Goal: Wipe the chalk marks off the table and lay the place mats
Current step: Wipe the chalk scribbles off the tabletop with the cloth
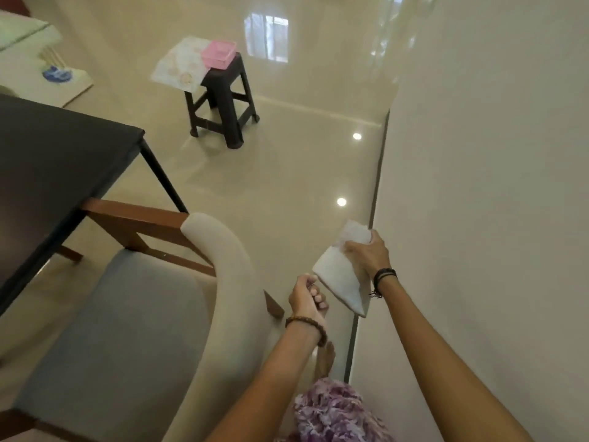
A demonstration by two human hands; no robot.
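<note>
My right hand [366, 253] grips a folded white cloth [342, 275] in the air over the floor, close to the wall at lower centre-right. My left hand [307, 298] is just left of the cloth, its fingers curled; it seems to pinch the cloth's near corner, but this is hard to make out. The dark table [57, 161] fills the left side; no chalk marks show on the part in view. A pale patterned place mat [178, 63] lies half on a dark stool [223, 100] further back.
A pink plastic box [219, 53] sits on the stool. A chair with a grey seat and white curved back [207, 250] stands between me and the table. A cream wall [494, 186] runs along the right. Glossy tiled floor lies ahead.
</note>
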